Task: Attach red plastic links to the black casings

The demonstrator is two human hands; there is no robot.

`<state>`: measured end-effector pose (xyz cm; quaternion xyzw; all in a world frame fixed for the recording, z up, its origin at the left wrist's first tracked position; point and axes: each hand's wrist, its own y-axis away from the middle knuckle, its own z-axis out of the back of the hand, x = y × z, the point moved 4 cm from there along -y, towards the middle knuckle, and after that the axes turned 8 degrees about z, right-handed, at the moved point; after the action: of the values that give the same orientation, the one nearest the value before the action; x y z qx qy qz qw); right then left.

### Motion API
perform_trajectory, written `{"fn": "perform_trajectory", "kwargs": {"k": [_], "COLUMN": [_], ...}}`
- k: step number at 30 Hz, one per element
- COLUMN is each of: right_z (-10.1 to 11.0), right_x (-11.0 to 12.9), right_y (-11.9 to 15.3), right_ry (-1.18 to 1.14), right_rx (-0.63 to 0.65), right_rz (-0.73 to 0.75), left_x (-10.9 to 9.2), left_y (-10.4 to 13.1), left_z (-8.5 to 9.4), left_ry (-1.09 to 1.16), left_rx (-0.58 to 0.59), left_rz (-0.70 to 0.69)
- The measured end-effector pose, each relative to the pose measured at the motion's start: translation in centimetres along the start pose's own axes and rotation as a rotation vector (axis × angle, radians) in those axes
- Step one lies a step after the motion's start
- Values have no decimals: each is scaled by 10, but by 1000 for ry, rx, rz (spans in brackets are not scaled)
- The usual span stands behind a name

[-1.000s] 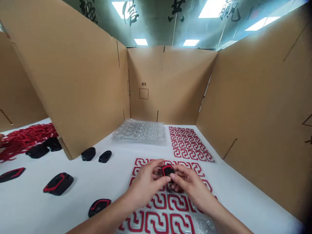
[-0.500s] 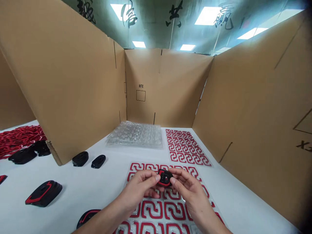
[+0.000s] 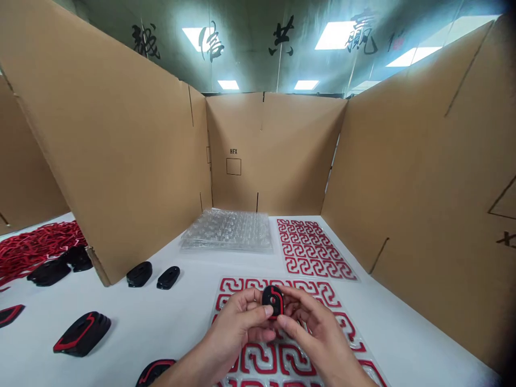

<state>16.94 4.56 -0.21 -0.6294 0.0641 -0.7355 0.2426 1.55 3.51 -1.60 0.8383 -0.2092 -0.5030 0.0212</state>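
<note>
Steady the black piece [image 3: 267, 296] with fingers of left hand [image 3: 236, 321] and right hand [image 3: 315, 326] clamped on it; press evenly along the red strip [image 3: 281, 303], too small to judge for fit.

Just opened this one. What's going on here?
A person holds a small black piece with a red line between the fingers of the left hand and right hand, above a red-patterned clear sheet. To the left sits a black stack with red trim; clear plastic sheets lie farther back.
</note>
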Motion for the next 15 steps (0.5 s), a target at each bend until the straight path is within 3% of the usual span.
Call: {"fn": "perform_trajectory", "kwargs": {"k": [5, 10, 15], "right_z": [-1, -2, -5], "right_x": [10, 17, 17], "right_y": [6, 8, 9], "right_ry": [442, 583, 666], "right_rx": [81, 121, 169], "right_rz": [193, 343, 396], "left_x": [2, 2, 2], "left_y": [0, 0, -1], "left_z": [-1, -1, 3], "left_ry": [-43, -54, -119], "left_rx": [3, 22, -13], "left_rz": [9, -13, -43]}}
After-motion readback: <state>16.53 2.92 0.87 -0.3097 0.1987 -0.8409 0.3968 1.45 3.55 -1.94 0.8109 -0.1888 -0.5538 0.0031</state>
